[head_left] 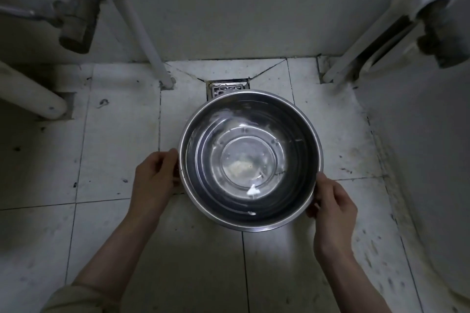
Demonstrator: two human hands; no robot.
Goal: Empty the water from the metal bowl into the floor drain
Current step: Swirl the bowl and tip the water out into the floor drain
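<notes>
A round metal bowl (250,160) with clear water in it is level over the white tiled floor, in the middle of the view. My left hand (156,180) grips its left rim and my right hand (332,207) grips its lower right rim. Just beyond the bowl's far edge lies the square metal floor drain (227,88), set against the back wall; the bowl hides the drain's near part.
White pipes (150,43) run down to the floor at back left, with a metal valve (77,18) on the left wall. Another pipe and valve (440,33) stand at back right. A white curved fixture (427,160) bounds the right side. The floor tiles (114,134) are stained.
</notes>
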